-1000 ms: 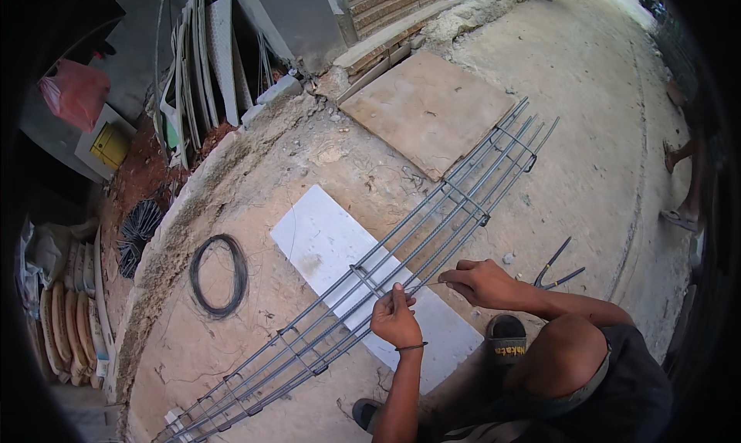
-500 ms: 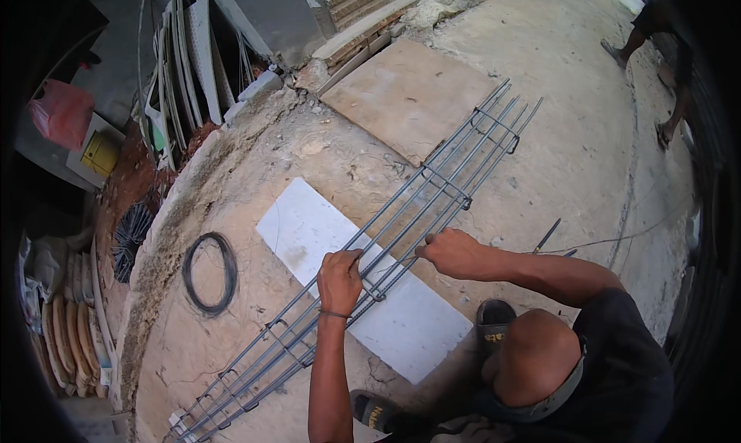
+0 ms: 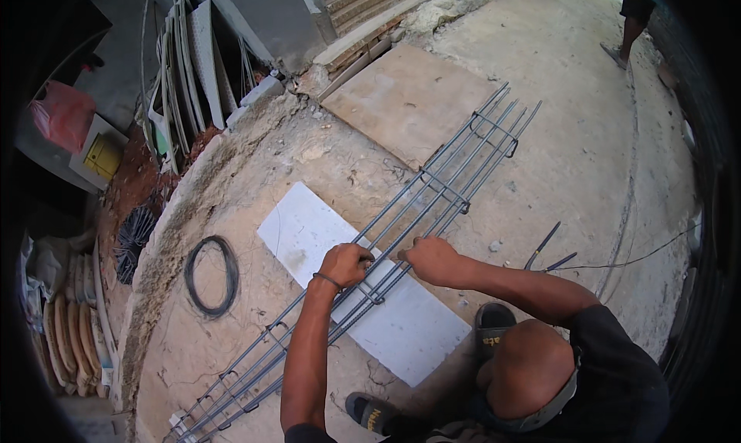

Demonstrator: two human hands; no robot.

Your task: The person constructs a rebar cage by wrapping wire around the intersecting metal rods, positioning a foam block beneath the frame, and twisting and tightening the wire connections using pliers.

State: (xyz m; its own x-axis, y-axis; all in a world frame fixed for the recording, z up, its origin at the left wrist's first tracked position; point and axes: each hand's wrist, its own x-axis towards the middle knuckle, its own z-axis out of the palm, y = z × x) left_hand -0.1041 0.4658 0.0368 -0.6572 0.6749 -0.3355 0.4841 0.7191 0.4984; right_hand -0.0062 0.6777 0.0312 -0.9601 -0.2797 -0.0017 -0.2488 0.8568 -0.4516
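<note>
A long rebar cage (image 3: 409,211), made of steel bars with square stirrups, runs diagonally from the lower left to the upper right. Its middle crosses a white board (image 3: 417,343) lying on the ground. My left hand (image 3: 343,264) is closed over the cage's left-hand bar, fingertips curled in between the bars. At the opposite bar, my right hand (image 3: 434,262) is closed in a pinch, its fingertips pointing at the left hand. Anything thin between those right fingertips is too small to make out.
Dark wire lies coiled (image 3: 211,277) on the left. Near my right forearm is a hand tool with two dark handles (image 3: 546,250). A flat brown board (image 3: 409,99) lies beyond, partly under the cage's far end. Another person's leg (image 3: 631,38) shows at the upper right.
Both hands have shifted slightly, the right one leftward, further over the bars, and the left one slightly up. My left forearm has swung outward. The other person has moved farther away.
</note>
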